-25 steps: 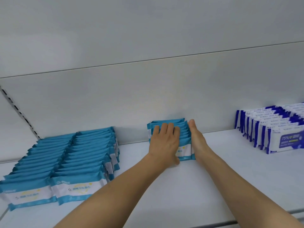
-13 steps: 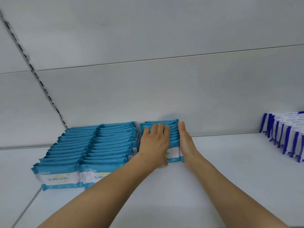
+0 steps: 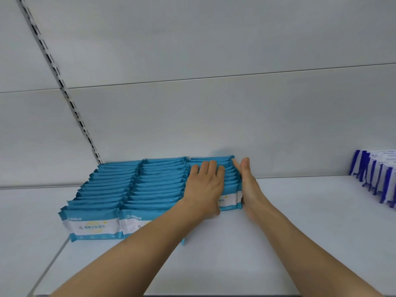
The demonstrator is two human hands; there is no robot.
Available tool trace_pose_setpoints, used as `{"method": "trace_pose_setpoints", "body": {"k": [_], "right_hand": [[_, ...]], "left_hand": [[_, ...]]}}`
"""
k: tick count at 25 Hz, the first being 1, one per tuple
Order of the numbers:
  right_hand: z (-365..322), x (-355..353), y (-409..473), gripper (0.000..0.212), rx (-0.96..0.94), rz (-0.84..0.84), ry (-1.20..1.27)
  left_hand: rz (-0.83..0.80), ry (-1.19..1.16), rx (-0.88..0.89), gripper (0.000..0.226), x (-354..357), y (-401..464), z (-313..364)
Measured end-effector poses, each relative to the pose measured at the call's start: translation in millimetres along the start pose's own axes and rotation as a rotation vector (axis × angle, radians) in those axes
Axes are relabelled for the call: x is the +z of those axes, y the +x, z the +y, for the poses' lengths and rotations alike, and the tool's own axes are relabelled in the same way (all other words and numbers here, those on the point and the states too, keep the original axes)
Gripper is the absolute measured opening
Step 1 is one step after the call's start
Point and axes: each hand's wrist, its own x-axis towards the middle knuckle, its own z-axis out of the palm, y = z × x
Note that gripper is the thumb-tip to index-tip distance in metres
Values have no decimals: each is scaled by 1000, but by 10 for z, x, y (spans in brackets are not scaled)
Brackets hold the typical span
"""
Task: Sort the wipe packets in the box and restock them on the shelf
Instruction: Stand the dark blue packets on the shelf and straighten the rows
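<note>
Setting: pale grey shelf point(image 3: 300, 232) with a grey panelled back wall point(image 3: 214, 114); a slotted upright point(image 3: 64, 91) runs diagonally down the wall to the shelf's back left.

Item 1: teal packets point(image 3: 102, 189), standing on edge in three rows that run from the back wall toward the front edge, at the left half of the shelf. The left and middle rows are long and touch side by side; each front packet shows a white label panel with a yellow mark. The third row point(image 3: 232, 189), on the right, is shorter, set against the back wall and touching the middle row.

Item 2: blue-and-white packets point(image 3: 377, 179), standing in a row at the right edge of the shelf, well apart from the teal ones, partly cut off by the frame.

Left hand point(image 3: 205, 187): palm down, fingers straight, lying flat on top of the third row, thumb at the front packet's face.

Right hand point(image 3: 248, 185): held on edge, fingers straight, pressed against the right side of the third row.

Neither hand grips anything; both forearms reach in from the front edge.
</note>
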Motion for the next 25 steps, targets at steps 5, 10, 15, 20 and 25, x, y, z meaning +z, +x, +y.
{"method": "trace_pose_setpoints", "body": {"k": [5, 10, 15, 20, 25], "right_hand": [[-1, -22, -31, 54, -26, 10, 9], [-90, -2, -59, 51, 10, 7, -28], [-48, -37, -226, 39, -54, -29, -45], [-69, -42, -230, 46, -133, -57, -164], [80, -233, -316, 58, -573, -59, -877]], "left_hand": [[-8, -19, 40, 91, 52, -3, -33], [-128, -11, -51, 111, 28, 124, -129], [-84, -84, 94, 105, 57, 51, -180], [-138, -144, 131, 106, 24, 165, -297], [-167, -154, 57, 107, -11, 22, -463]]}}
